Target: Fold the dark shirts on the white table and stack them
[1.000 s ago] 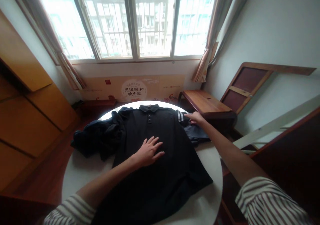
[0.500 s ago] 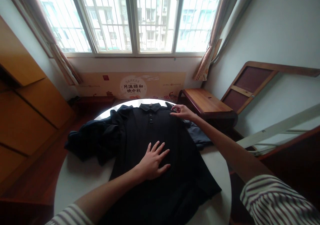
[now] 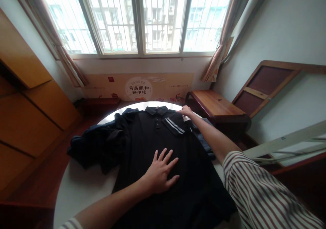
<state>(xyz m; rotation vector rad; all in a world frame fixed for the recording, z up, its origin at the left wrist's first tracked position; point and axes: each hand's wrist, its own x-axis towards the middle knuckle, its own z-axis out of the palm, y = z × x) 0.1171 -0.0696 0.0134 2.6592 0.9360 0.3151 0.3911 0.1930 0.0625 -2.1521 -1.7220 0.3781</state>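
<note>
Nearest the camera, my left hand [image 3: 160,174] lies flat on the belly of the black polo shirt [image 3: 150,137], fingers spread wide and gripping nothing, palm down on the cloth. The shirt is laid face up on the round white table [image 3: 76,188], hem toward me and collar [image 3: 156,110] away. Its striped-cuff sleeve [image 3: 173,126] is turned in over the chest, just right of the button placket. My right hand [image 3: 185,111] reaches across to the shirt's far right shoulder, fingertips on the folded edge. Whether they pinch the cloth or only press it I cannot tell.

As I judge it, the fold is best made with the left palm as an anchor so the body does not creep. The right hand should draw the shoulder crease straight down from beside the collar, so the cuff lies flat with no bunching beneath it.

Left of the shirt, touching it, is a heap of dark clothes [image 3: 94,144]. A grey-blue garment [image 3: 203,142] shows at the shirt's right edge, under my forearm. Beyond the shirt to the right stands a wooden bench [image 3: 216,107], and behind the collar a printed carton [image 3: 137,88] below the window [image 3: 152,18].
</note>
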